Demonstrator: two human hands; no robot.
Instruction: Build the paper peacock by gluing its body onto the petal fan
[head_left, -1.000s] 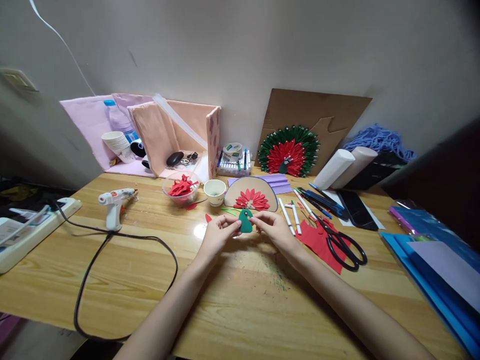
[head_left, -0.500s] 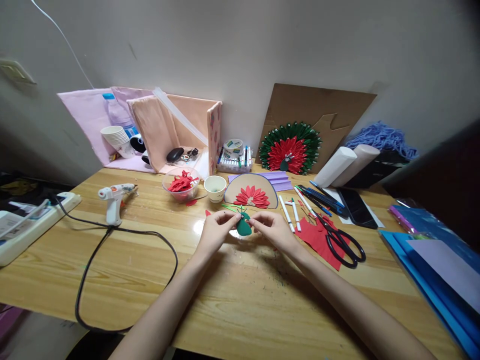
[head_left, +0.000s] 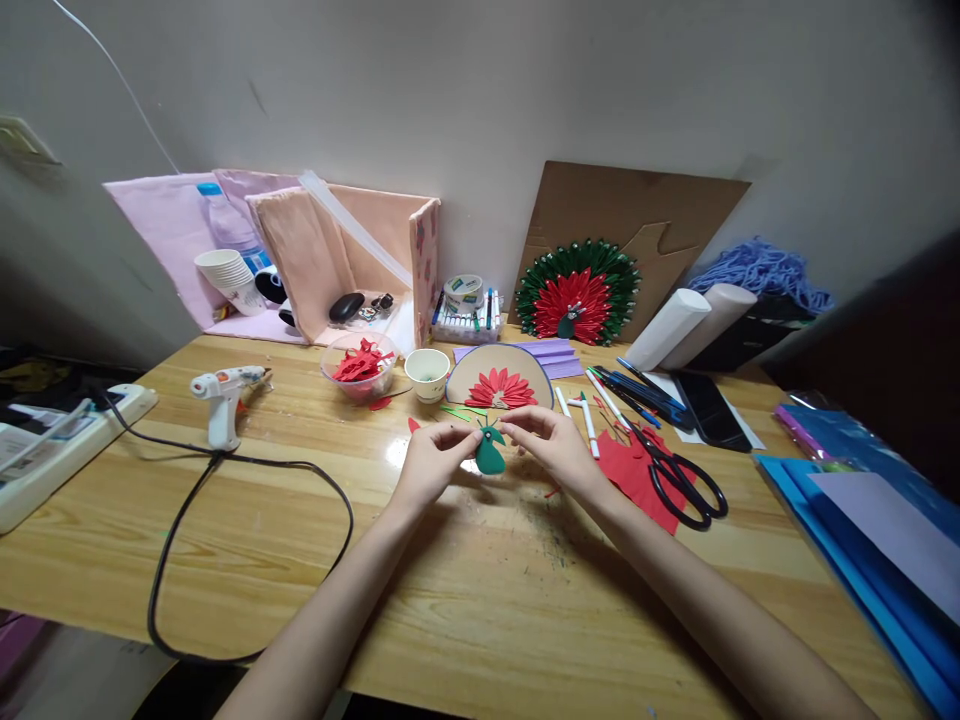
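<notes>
In the head view, has lifted the right hand (head_left: 559, 455) slightly since half a second ago, bringing its fingertips from the lower right edge of the green cutout (head_left: 490, 460) to its upper right. Has apparently turned the cutout a little more upright as well.

Holds the cutout above the wooden table (head_left: 450, 620), just to the near side of a rounded card (head_left: 460, 378) bearing red petals (head_left: 501, 388). Clamps its upper left edge, beside a small dark dot (head_left: 487, 434), between thumb and forefinger of the left hand (head_left: 427, 465). Brings right thumb and forefinger close together by the thin stalks (head_left: 489, 421) at the top; cannot tell whether clamped on anything there.

For steady handling, best grip the cutout by its edge, clear of the dot, and leave fine adjusting to the right fingertips. Press lightly near the stalks, probably easy to bend or pull loose.

Left of the card, find a paper cup (head_left: 427, 393) with bits inside too small to name. Farther left, see a clear bowl (head_left: 330, 380) heaped with red scraps (head_left: 361, 362). On the far side, note a clear box (head_left: 472, 333) holding markers (head_left: 493, 308), topped with a tape roll (head_left: 463, 292). Left of that, look into a peach-lined case (head_left: 425, 265) containing a black rounded object (head_left: 346, 307) and small trinkets (head_left: 384, 303).
</notes>
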